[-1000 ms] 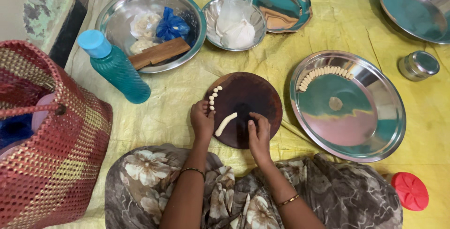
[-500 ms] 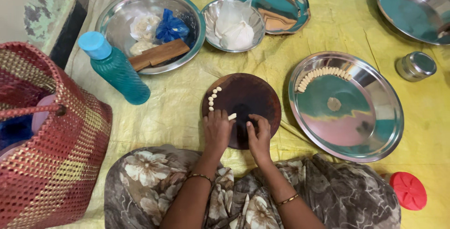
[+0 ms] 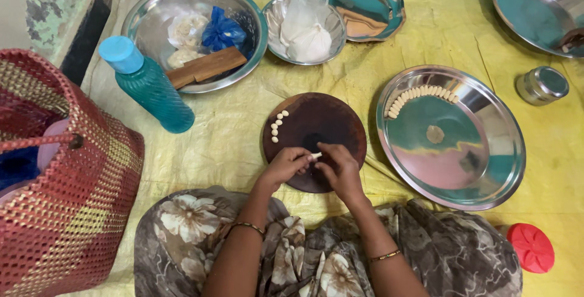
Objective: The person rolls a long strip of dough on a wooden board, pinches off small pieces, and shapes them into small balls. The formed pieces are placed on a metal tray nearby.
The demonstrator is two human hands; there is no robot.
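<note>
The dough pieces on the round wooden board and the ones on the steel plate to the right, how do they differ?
The dough pieces on the board are few, roundish, and lie in a short curved line on dark wood near the left hand. The dough pieces on the steel plate are many more, packed side by side in a long arc along the shiny rim, away from both hands. Both sets are small, pale and arranged in a row.

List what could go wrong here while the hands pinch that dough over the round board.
The small pale dough balls sit close to the dark round board's edge; a nudge from the left hand could roll them onto the yellow sheet. The upright teal bottle stands near the left elbow's side and might be tipped. The dough piece between both hands could drop.
</note>
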